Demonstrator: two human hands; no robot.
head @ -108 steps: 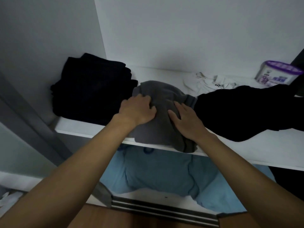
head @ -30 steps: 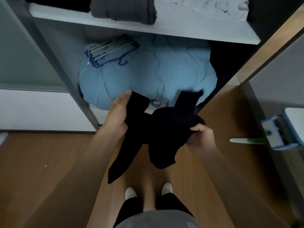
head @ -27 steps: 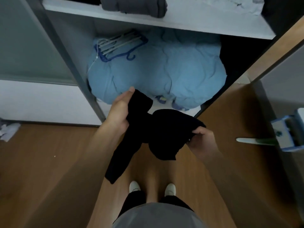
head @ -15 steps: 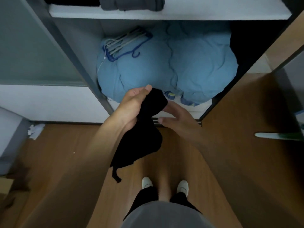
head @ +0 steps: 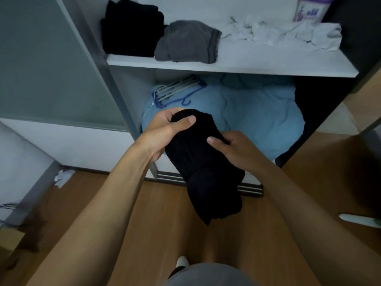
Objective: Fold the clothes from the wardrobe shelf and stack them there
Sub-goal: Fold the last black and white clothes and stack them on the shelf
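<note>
1. A person stood at the open wardrobe with both hands clamped on a black garment (head: 206, 168). It was held in the air below the wardrobe shelf (head: 247, 62), in front of blue bedding (head: 257, 120).
2. The left hand (head: 162, 131) wrapped the bundle's upper end, thumb on top. The right hand (head: 235, 149) pinched its side, thumb pressed into the cloth.
3. The garment appeared doubled into a long, thick bundle, its lower end hanging loose above the wooden floor (head: 144, 213). The folding looked partly done, not finished.
4. On the shelf, a black folded stack (head: 129, 29) sat at the left beside the wardrobe's side wall. A grey folded garment (head: 185, 44) touched it on the right. This part of the job looked complete.
5. Farther right, white clothes (head: 288, 36) lay crumpled and spread out, near a purple-lidded container (head: 309, 9) at the back.
6. What seemingly remained was to finish the black piece, set it with the folded ones, then fold the whites. Whether the dark shape (head: 354, 27) at the shelf's far right was clothing could not be told.
</note>
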